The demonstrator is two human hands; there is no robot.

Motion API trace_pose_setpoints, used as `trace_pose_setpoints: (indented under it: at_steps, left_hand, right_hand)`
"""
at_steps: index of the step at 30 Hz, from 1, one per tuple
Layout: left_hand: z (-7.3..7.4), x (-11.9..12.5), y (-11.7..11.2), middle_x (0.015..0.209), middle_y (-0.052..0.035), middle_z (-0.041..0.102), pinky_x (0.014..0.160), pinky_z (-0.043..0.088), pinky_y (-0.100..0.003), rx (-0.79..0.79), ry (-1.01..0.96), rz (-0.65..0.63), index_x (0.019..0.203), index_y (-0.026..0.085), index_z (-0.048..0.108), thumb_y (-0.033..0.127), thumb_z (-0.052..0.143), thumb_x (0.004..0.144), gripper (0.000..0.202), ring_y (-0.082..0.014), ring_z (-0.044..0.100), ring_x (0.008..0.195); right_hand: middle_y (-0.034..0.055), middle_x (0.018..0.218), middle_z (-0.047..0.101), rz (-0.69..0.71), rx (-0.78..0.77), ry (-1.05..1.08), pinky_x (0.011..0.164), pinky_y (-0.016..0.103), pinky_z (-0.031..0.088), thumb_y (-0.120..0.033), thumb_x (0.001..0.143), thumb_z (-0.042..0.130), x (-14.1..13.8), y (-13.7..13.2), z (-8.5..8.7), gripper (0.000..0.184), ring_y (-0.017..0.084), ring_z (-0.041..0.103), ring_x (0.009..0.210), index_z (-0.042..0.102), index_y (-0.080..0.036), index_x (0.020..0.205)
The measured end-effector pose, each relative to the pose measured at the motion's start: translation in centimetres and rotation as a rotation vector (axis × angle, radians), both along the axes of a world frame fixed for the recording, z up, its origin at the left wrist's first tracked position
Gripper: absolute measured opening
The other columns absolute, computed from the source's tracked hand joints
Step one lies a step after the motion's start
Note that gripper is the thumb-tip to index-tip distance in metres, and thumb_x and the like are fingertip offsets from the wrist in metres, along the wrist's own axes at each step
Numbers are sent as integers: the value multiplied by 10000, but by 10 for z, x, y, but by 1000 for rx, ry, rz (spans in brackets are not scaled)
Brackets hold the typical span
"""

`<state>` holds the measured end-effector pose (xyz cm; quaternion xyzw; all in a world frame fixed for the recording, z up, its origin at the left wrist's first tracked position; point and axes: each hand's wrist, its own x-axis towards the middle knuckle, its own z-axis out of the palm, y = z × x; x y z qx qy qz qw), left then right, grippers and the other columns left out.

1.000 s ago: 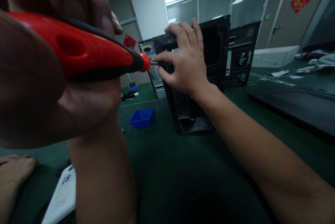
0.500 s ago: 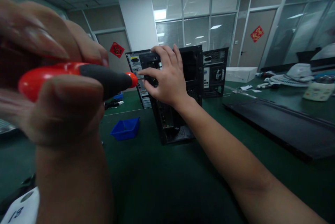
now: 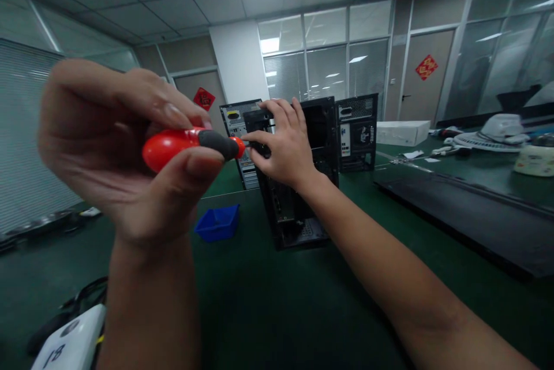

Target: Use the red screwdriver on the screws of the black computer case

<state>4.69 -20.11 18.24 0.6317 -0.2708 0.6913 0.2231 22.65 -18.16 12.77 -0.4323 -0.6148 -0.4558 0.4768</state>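
My left hand (image 3: 121,145), raised close to the camera, is closed around the red and dark grey handle of a screwdriver (image 3: 171,149). Its short visible shaft points right, toward an open black computer case (image 3: 283,211) standing on the green table. My right hand (image 3: 289,148) grips the upper left part of that case, with fingers over a black part near the top edge. The right index finger and thumb lie at the screwdriver's shaft; whether they pinch it is hard to tell. The screwdriver's tip is hidden by these fingers.
A blue plastic tray (image 3: 217,228) lies left of the case. Behind stand two more computer cases, one at right (image 3: 359,133). A black side panel (image 3: 459,214) lies at right, near a white box (image 3: 402,132) and a white hat (image 3: 497,130). A white device (image 3: 71,338) is at lower left.
The view has tilted up and shifted slightly. My left hand with the screwdriver has moved away from the camera, toward the case. My right hand keeps its place on the case.
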Motion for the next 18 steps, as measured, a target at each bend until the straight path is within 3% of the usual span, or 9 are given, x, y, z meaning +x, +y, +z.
trace_pose_setpoints:
  at_steps: [3,8,12,18]
  left_hand:
    - [1,1,5,696,27,495,521,361,-316,32,-58,131,827,192,579,516,917,666,495,-102,506,581]
    - [2,2,12,741,-6,521,519,373,-346,133,-102,36,857,168,610,644,799,739,524,-119,502,566]
    - [3,-3,6,780,-20,523,598,437,-361,76,29,71,846,179,597,650,815,729,532,-142,538,642]
    - [1,-12,14,774,-23,573,634,516,-387,122,59,87,890,157,583,627,795,766,531,-181,603,662]
  right_hand:
    - [-13,1484,352,9,12,-2,1334,506,94,-338,853,764,1,2,-1,231,259,290,1463,774,-363,1082]
    - [-5,1478,364,17,24,-7,1328,529,99,-336,853,756,1,4,-2,229,276,299,1456,774,-341,1081]
    - [8,1475,373,24,19,-6,1330,537,95,-343,865,736,1,4,-2,213,281,299,1457,772,-319,1073]
    - [11,1484,374,-4,16,-7,1333,533,116,-376,871,724,1,5,-2,227,288,309,1453,768,-275,1069]
